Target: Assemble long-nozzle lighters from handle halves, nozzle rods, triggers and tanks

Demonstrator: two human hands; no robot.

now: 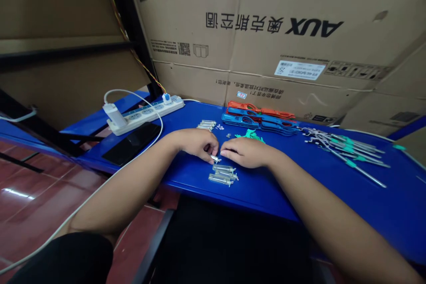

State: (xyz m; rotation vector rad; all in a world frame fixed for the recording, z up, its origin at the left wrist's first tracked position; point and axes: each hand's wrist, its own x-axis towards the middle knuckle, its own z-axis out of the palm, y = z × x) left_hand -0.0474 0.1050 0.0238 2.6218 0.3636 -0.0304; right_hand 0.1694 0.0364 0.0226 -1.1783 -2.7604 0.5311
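My left hand (199,143) pinches a small clear tube (214,158) with a white tip, low over the blue table. Close on its right is my right hand (244,151), its thumb and fingers together near the tube's white end; whether a tiny part sits between them is hidden. Just in front of the hands lie several similar clear tubes (221,179) with white ends pointing right. Behind my left hand is another row of tubes (207,124). Small white pieces (219,128), tiny metallic parts (228,135) and green pieces (250,135) are scattered beyond the hands.
Orange (244,107) and blue plastic frames (256,120) are stacked at the back. Several thin metal rods with green parts (359,150) lie right. A power strip (146,115), a white cable (161,120) and a black phone (132,143) are left. Cardboard (253,44) walls the back.
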